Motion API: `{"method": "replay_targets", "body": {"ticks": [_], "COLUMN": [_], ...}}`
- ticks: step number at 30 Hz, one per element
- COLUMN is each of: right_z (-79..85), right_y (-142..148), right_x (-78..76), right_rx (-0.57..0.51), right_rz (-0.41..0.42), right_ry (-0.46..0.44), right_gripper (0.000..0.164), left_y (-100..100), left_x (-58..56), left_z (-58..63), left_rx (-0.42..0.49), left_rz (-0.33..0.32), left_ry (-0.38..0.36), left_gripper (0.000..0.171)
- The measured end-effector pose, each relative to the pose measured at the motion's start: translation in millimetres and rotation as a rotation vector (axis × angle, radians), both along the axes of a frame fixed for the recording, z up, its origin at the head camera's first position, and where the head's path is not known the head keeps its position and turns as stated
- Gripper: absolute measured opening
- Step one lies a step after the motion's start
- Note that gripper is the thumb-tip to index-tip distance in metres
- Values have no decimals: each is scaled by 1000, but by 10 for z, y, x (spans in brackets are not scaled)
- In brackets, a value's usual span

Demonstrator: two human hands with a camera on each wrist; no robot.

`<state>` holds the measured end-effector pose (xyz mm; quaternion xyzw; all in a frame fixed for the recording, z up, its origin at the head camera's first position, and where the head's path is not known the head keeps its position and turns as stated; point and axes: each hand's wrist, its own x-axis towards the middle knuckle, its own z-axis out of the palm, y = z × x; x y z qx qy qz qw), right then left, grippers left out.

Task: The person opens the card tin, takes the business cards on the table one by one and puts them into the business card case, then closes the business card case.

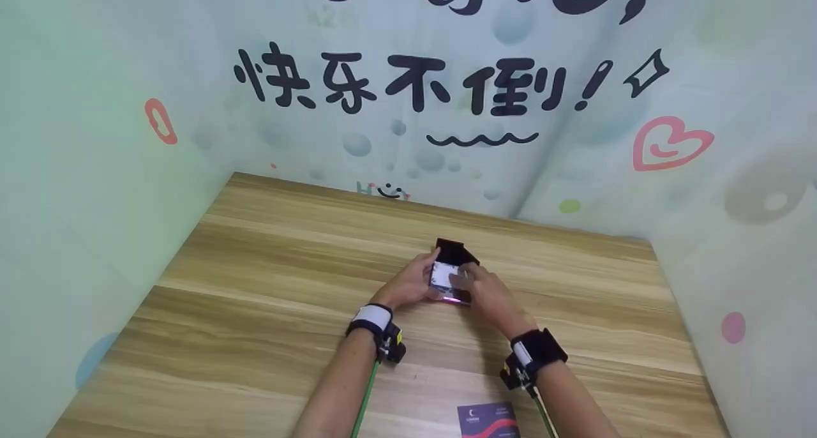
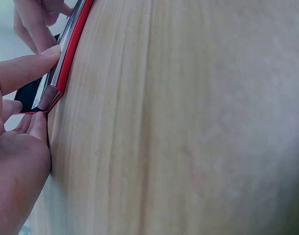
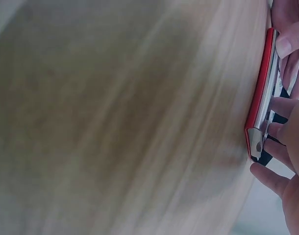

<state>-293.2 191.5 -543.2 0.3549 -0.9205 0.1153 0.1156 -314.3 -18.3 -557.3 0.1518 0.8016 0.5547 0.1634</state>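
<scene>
A small card case [image 1: 456, 295], red outside with a black inner lid and a shiny metal rim, lies unfolded on the table, lid toward the wall. White cards [image 1: 445, 274] with dark marks sit in it. My left hand [image 1: 412, 283] grips its left side, thumb over the rim and fingers round the edge in the left wrist view. From the right, my right hand [image 1: 494, 297] holds the case, thumb across the white cards and bent fingers at the side edge. Part of the cards is hidden under that hand.
A dark purple printed card [image 1: 488, 419] with a red wave lies near the front edge of the wood-grain table [image 1: 255, 297]. Printed walls [image 1: 383, 138] enclose the table at the back and both sides. Each wrist wears a strapped camera with a green cable.
</scene>
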Motion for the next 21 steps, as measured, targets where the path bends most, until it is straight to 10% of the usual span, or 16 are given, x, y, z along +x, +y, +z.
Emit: {"method": "replay_targets", "body": {"ticks": [21], "right_z": [-48], "right_y": [-26], "right_x": [139], "right_rx": [6], "right_rz": [16], "right_ry": [34], "right_gripper": [37], "left_y": [7], "left_x": [1], "left_z": [-5], "left_rx": [14], "left_rz": [-6], "left_ry": [14], "left_gripper": [101]}}
